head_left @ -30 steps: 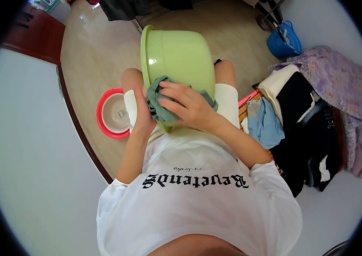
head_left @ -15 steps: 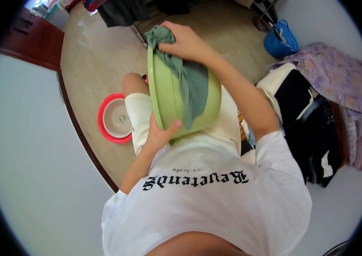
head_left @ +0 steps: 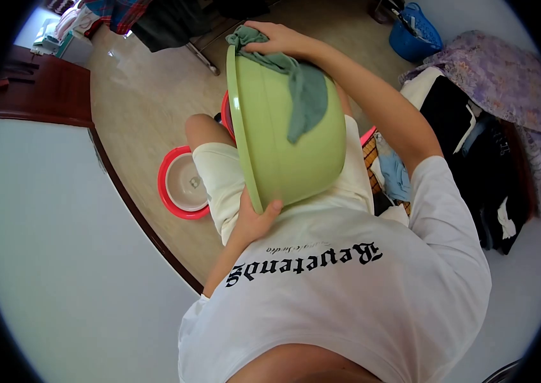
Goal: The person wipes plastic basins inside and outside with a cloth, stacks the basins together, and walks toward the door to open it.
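Much of the green tub out of sight, with its mouth turned to the left and its inside not showing. Sits tipped on its side over the white shorts, between both hands. Cannot see the fingers of the left hand, just the thumb and the back, with the rest tucked behind the rim. Hides most of a red thing behind the tub, too covered to name. Cannot make out all of the bunched end of the green cloth, partly under the right hand. At the top, dark hanging clothes cut off by the edge.

Bends the left arm close to the body and pinches the near rim, with the thumb flat on the outside. Reaches the right arm forward around the right side of the tub, with a bend at the elbow. Pinches the bunched cloth between thumb and fingers at the far rim. Cannot tell how hard. Lies with its loose part down the outside of the tub, touching it. On the floor to the left, a red basin with a pale inside
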Demonstrator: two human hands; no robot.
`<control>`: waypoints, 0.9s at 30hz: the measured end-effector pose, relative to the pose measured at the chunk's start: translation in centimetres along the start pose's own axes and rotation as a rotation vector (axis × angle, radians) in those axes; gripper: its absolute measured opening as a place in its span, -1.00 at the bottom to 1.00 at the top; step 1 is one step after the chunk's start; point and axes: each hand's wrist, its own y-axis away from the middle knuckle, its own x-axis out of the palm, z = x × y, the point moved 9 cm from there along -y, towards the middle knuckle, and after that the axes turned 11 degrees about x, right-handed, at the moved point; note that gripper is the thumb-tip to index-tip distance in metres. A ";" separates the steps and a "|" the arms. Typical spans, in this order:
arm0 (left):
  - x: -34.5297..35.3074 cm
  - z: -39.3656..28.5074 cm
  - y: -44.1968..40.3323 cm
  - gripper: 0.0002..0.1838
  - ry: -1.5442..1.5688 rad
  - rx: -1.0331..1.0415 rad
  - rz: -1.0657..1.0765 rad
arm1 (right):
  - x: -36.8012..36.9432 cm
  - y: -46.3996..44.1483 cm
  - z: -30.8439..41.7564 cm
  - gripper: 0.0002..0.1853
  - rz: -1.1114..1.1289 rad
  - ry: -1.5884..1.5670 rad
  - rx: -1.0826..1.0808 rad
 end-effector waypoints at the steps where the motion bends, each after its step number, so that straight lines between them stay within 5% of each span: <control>1: -0.1 1.2 0.4 -0.25 0.020 0.044 0.008 | -0.6 2.4 1.8 -0.38 -0.010 -0.038 -0.051; 4: -1.0 1.3 -0.3 -0.19 0.118 0.048 -0.040 | -0.6 8.9 6.3 -0.44 -0.212 0.077 -0.429; 8: -4.0 0.6 -3.5 -0.03 0.418 -0.077 -0.261 | 4.9 17.0 10.5 -0.39 -0.171 0.198 -0.652; 13: -6.7 3.2 -4.4 0.04 0.488 -0.287 -0.319 | 11.9 21.9 10.1 -0.61 -0.298 0.334 -0.859; 20: -6.1 3.6 -3.2 0.02 0.293 -0.142 -0.437 | 9.2 21.4 11.2 -0.60 -0.410 0.293 -0.811; 22: -5.9 3.5 -2.2 -0.08 0.262 -0.029 -0.394 | 6.1 18.6 10.5 -0.52 -0.335 0.162 -0.547; 24: -4.6 1.5 -1.6 -0.03 -0.128 0.053 -0.187 | 3.6 16.1 10.1 -0.50 -0.341 0.125 -0.489; 27: -5.0 4.0 1.1 -0.09 -0.168 0.008 -0.177 | 0.8 10.3 7.6 -0.51 -0.241 0.077 -0.387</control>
